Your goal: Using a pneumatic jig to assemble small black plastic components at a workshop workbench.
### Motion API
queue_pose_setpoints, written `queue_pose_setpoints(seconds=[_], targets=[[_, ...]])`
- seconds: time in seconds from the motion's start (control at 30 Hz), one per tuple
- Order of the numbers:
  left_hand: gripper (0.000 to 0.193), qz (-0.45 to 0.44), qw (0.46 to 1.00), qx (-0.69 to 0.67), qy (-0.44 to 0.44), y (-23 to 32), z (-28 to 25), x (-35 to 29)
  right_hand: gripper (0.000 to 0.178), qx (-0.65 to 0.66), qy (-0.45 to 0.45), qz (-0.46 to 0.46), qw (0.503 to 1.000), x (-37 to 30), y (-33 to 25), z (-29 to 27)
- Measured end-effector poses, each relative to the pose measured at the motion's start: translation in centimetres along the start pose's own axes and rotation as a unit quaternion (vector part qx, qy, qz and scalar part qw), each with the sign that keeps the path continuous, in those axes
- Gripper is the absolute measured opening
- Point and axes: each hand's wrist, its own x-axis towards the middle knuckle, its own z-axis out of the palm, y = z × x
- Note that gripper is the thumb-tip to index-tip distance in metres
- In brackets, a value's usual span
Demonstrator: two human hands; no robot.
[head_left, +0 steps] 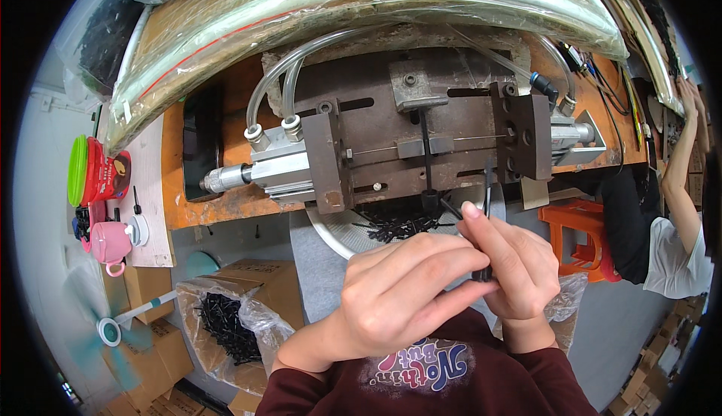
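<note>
Both hands meet low in the middle of the view, just in front of the press (421, 141) on the orange bench (226, 205). The right hand (519, 265) holds a thin black rod (487, 213) pinched between thumb and fingers, closed tight around its lower end. The rod stands nearly upright: its long axis runs up and down in the view, the free top end pointing toward the press's right block (526, 134), the bottom end hidden in the fingers. The left hand (406, 296) lies across from the left, fingers stretched rightward and closed lightly onto the rod's lower part, touching the right hand's fingers. How much of the rod the left hand actually bears cannot be told.

Just behind the fingertips a pile of black parts (398, 226) lies in a shallow round tray (331, 235) under the press. A short black piece (430, 199) hangs at the press's centre slot, near the rod but apart from it. Clear hoses (282, 85) loop from the silver cylinder (259, 168) at the press's left.

To the lower left an open carton lined with plastic holds more black parts (226, 326). A pink cup (111, 243) and a green-lidded red jar (94, 171) sit at the far left. At the right edge another person's arm (677, 168) reaches upward, beside an orange stool (579, 228).
</note>
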Motion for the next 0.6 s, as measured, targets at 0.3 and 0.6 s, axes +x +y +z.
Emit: queue_pose_setpoints(seconds=[0.3, 0.6], targets=[[0.033, 0.025, 0.969, 0.248, 0.006, -2.2, 0.1, 0.2, 0.041, 0.109, 0.178, 0.169, 0.963, -0.8, 0.8, -0.8], [0.025, 0.039, 0.946, 0.320, -0.016, -3.2, 0.7, 0.9, 0.032, 0.357, 0.150, 0.277, 0.879, -0.9, 0.4, -2.2]])
